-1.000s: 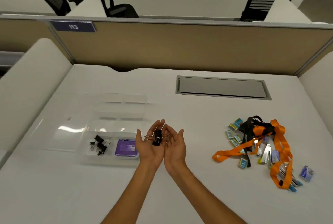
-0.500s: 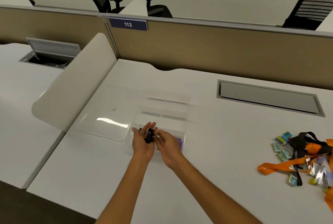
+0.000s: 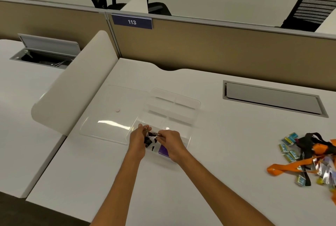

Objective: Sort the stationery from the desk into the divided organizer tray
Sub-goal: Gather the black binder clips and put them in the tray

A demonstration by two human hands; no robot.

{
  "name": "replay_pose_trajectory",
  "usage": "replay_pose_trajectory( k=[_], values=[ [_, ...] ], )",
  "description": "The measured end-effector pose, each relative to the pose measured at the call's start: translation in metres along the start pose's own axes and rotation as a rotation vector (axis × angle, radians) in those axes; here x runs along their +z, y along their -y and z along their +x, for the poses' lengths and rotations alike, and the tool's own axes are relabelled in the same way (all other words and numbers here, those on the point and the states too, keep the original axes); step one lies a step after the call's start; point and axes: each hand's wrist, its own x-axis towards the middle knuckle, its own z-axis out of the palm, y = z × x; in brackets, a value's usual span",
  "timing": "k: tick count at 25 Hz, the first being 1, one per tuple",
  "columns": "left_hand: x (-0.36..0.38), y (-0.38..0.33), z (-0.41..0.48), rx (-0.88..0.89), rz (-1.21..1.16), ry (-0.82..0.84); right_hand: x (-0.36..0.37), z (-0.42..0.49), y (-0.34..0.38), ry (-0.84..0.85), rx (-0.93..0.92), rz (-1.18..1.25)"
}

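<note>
Fingers (image 3: 143, 129) of the left hand (image 3: 137, 141) curl round black binder clips (image 3: 147, 140), and the right hand (image 3: 171, 143) pinches a wire handle of the same bunch, both above the clear organizer tray's (image 3: 192, 102) 6 o'clock end. A purple box (image 3: 163, 150) lies in that end beneath the right hand. The stationery pile (image 3: 309, 153) sits on the worktop (image 3: 218, 153), well apart at 3 o'clock.

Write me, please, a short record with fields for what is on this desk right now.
left hand: grips binder clips over the tray
right hand: pinches the clips' wire handles
organizer tray: clear, divided; loose black clips and a purple box in its near compartments
clear lid: flat on the desk, left of the tray
unsorted pile: lanyards and small blue packs, far right
</note>
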Motion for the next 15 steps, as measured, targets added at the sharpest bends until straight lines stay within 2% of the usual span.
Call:
replay_pose_trajectory(
  k=[6,12,15],
  values=[
    [-0.015,-0.014,0.007,0.080,0.233,-0.086,0.007,-0.003,0.005,0.043,0.037,-0.005],
    [-0.027,-0.020,0.004,0.274,0.257,-0.152,-0.002,-0.010,0.013,-0.011,-0.042,-0.177],
    [-0.016,-0.016,-0.007,0.324,0.263,-0.106,-0.019,-0.023,0.016,-0.016,-0.110,-0.250]
  ],
)
